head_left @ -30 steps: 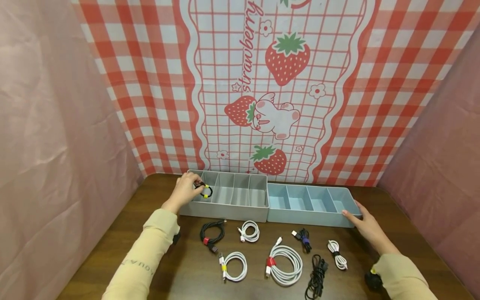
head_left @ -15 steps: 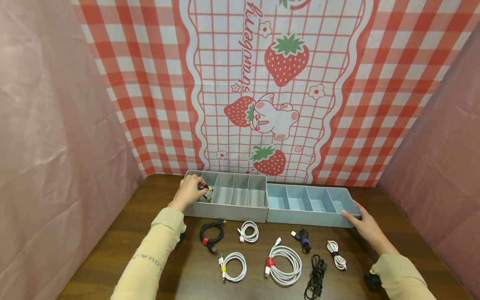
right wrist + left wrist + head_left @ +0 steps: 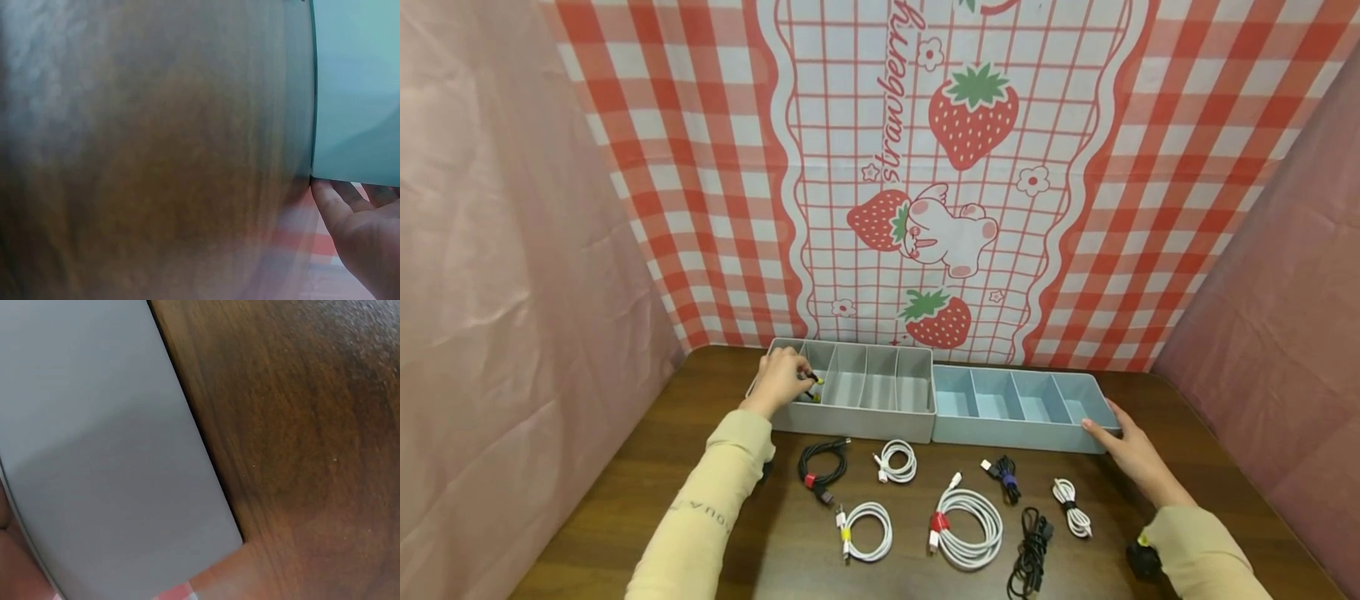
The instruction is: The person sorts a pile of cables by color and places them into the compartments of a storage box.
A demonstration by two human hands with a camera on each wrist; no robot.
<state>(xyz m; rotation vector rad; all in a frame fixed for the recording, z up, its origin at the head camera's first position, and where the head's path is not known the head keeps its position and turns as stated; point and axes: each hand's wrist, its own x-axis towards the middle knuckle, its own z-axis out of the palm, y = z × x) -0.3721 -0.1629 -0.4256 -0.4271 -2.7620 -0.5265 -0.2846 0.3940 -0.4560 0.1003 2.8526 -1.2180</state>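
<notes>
My left hand (image 3: 778, 382) pinches a coiled black cable (image 3: 815, 397) with yellow ties, low in the second compartment from the left of the grey divided box (image 3: 865, 425). Most of the coil is hidden behind the fingers. The left wrist view is filled by the grey box's front wall (image 3: 112, 456). At the right end of the light blue divided box (image 3: 1015, 436), my right hand (image 3: 1138, 454) grips the corner, thumb at the front rim and fingers along the end wall. In the right wrist view those fingers (image 3: 337, 203) show behind the blue wall (image 3: 356, 94).
Several coiled cables lie on the wooden table before the boxes: a black one with red tie (image 3: 822, 462), a small white one (image 3: 897, 462), white ones with yellow (image 3: 880, 533) and red ties (image 3: 988, 533), and black (image 3: 1030, 554) and white bundles (image 3: 1072, 508) farther right.
My left hand has moved slightly right and lowered the black cable from above the box's left end into the second compartment. The right hand stays at the blue box's corner.
</notes>
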